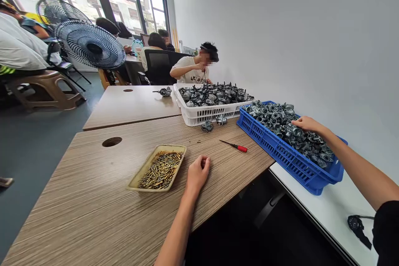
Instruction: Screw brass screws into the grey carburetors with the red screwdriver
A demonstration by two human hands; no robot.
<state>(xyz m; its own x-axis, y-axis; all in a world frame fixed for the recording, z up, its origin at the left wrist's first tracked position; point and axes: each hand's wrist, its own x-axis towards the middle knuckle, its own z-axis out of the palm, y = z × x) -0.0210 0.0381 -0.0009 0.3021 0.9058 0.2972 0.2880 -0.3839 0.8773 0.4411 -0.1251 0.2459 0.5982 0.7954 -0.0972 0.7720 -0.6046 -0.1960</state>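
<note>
My left hand (198,171) rests on the wooden table, fingers curled in, with nothing visible in them. Just left of it is a yellowish tray (132,183) of small brass parts (160,170). My right hand (307,124) reaches over a blue basket (280,156) heaped with metal carburetors (274,117). Its fingers are closed on a carburetor (294,131) on the pile; the fingertips are partly hidden. A screwdriver (241,148) with a red handle lies between the left hand and the basket. Two loose carburetors (206,126) sit behind it.
A white basket (215,111) full of carburetors with black parts stands at the back. Another carburetor (165,91) lies on the far table. Across from me a person (193,70) works with a tool. A fan (90,45) stands at left; a watch (355,222) lies lower right.
</note>
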